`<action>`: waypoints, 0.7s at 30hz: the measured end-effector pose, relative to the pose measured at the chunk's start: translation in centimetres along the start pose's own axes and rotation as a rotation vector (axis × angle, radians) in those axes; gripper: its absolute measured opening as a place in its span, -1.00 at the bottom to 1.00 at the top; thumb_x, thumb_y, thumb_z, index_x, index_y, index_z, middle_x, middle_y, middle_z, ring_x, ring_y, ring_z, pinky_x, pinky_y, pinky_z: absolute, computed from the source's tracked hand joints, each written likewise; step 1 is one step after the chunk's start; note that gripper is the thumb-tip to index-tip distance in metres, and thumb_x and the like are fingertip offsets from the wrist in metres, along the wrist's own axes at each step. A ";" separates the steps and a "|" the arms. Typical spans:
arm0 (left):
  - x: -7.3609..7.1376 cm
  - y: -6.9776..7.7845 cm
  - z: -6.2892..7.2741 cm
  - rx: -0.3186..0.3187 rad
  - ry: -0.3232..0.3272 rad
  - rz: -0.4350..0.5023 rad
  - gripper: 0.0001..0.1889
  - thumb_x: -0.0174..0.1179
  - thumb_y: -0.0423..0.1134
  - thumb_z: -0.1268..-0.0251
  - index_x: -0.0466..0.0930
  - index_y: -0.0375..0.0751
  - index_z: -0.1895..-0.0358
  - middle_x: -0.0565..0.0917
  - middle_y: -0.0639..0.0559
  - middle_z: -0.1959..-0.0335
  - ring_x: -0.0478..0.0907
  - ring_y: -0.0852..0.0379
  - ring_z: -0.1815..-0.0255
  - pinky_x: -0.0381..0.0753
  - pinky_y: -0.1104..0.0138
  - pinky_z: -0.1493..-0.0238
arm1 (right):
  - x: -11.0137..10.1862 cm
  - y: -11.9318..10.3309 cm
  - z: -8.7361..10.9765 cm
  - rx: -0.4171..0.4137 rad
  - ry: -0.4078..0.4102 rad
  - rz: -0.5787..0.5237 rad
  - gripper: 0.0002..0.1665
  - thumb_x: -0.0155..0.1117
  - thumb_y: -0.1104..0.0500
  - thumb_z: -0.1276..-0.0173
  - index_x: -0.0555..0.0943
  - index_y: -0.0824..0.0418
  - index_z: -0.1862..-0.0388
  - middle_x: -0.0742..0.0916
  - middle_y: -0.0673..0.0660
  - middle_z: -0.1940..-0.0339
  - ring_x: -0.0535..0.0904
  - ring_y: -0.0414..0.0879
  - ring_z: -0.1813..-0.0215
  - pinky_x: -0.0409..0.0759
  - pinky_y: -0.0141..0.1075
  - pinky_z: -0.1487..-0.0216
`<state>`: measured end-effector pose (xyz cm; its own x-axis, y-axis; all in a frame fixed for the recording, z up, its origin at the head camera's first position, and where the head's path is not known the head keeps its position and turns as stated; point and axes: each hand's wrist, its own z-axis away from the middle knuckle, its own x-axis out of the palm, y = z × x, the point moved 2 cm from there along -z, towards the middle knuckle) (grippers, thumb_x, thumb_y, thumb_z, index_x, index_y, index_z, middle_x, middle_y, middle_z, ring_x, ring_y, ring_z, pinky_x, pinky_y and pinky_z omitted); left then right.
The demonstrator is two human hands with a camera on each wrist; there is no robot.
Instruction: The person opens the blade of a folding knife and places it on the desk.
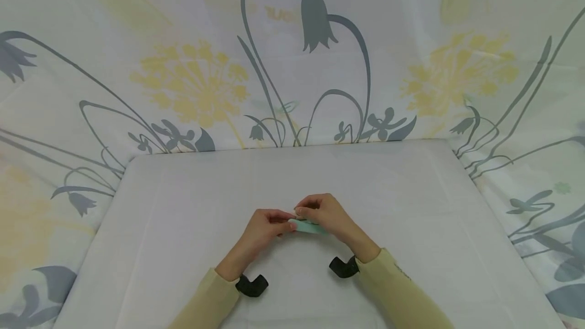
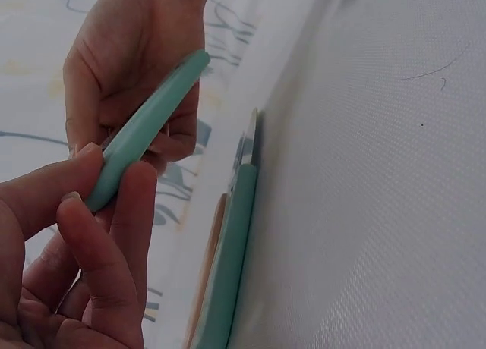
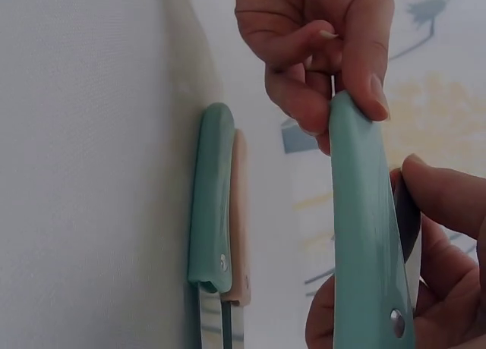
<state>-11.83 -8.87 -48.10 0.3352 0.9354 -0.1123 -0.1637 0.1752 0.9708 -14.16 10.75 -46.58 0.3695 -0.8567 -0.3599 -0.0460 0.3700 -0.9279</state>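
Observation:
Both hands hold one teal-handled tool [image 1: 307, 226] just above the white table [image 1: 192, 207]. My left hand [image 1: 289, 220] pinches the rounded end of its handle [image 2: 144, 129] between thumb and fingers. My right hand [image 1: 303, 212] grips the riveted end [image 3: 368, 235], where a grey metal part shows beside the thumb. Under the hands two more tools lie flat side by side: a teal-handled one [image 3: 213, 190] and a beige-handled one [image 3: 240, 212], with their metal blades [image 3: 213, 322] pointing the same way. In the head view the hands hide these two.
A white cloth covers the table. A floral sheet [image 1: 315, 39] hangs behind it and down both sides. Black camera mounts sit on the left wrist [image 1: 251, 286] and the right wrist [image 1: 344, 266].

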 end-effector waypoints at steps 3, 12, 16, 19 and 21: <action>0.1 0.7 0.3 0.007 0.005 0.000 -0.78 0.37 -0.38 -0.22 0.73 -0.40 0.09 0.77 -0.10 0.34 0.68 0.04 0.28 0.56 0.26 0.28 | 0.0 -0.1 0.0 0.012 0.028 -0.007 -0.85 0.38 0.06 -0.37 0.78 0.11 0.24 0.75 -0.03 0.33 0.54 -0.03 0.27 0.46 -0.24 0.26; 0.2 1.5 1.0 0.000 0.045 0.011 -0.75 0.37 -0.38 -0.22 0.72 -0.44 0.07 0.77 -0.09 0.31 0.68 0.04 0.29 0.58 0.27 0.28 | -0.1 -0.1 0.2 0.059 0.095 -0.095 -0.73 0.37 0.09 -0.38 0.76 0.28 0.14 0.77 0.00 0.23 0.58 -0.06 0.15 0.49 -0.20 0.09; 0.1 2.2 1.3 -0.008 0.048 0.019 -0.76 0.37 -0.40 -0.20 0.72 -0.45 0.08 0.77 -0.09 0.31 0.68 0.03 0.29 0.59 0.26 0.26 | -0.4 0.0 0.1 0.062 0.110 -0.096 -0.75 0.37 0.12 -0.38 0.75 0.28 0.11 0.77 0.01 0.18 0.59 -0.06 0.10 0.50 -0.21 0.05; 0.0 2.5 1.5 -0.007 0.057 0.019 -0.76 0.37 -0.41 -0.20 0.72 -0.46 0.09 0.76 -0.10 0.30 0.68 0.01 0.29 0.59 0.26 0.25 | -0.7 0.1 0.0 0.054 0.117 -0.103 -0.76 0.37 0.16 -0.38 0.74 0.30 0.10 0.77 0.03 0.17 0.60 -0.07 0.10 0.52 -0.23 0.06; 0.0 2.0 1.3 -0.009 0.065 0.021 -0.76 0.37 -0.41 -0.20 0.72 -0.45 0.08 0.76 -0.10 0.29 0.69 -0.01 0.28 0.60 0.27 0.24 | -0.9 0.1 0.0 0.048 0.118 -0.113 -0.75 0.37 0.18 -0.37 0.73 0.33 0.09 0.77 0.06 0.17 0.61 -0.07 0.12 0.54 -0.24 0.08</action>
<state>-10.93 -8.96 -45.83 0.2711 0.9568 -0.1054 -0.1786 0.1576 0.9712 -14.55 11.57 -46.35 0.2579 -0.9291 -0.2649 0.0350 0.2830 -0.9585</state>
